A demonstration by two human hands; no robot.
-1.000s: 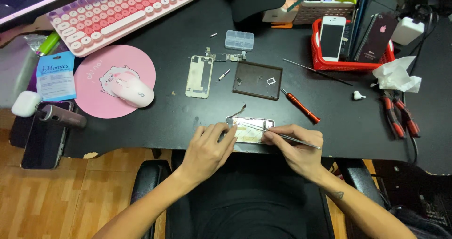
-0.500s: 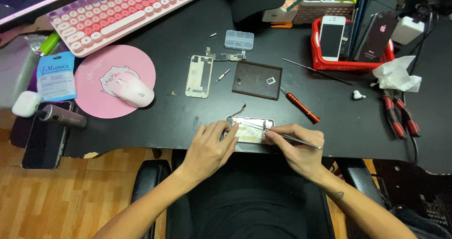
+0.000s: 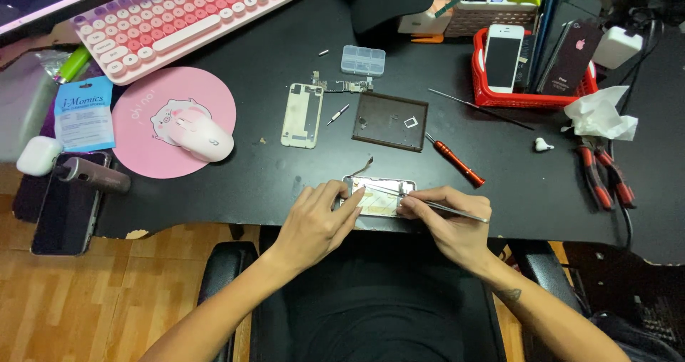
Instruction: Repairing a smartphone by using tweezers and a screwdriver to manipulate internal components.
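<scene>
At the desk's near edge: your opened phone (image 3: 377,199) sits right by the drop-off.
Left hand (image 3: 314,223): fingers flat, pinning the phone's left side.
Right hand (image 3: 448,219): pinched around tweezers (image 3: 428,205), tips inside the phone.
In the way: red screwdriver (image 3: 457,161) just beyond your right hand, dark tray (image 3: 391,121) further back.
Open room: bare black desk (image 3: 235,184) left of the phone.

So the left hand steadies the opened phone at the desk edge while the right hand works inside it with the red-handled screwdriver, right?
Not quite. The right hand holds thin metal tweezers; the red-handled screwdriver lies untouched on the desk. The left hand does steady the opened phone, per the head view.
</scene>
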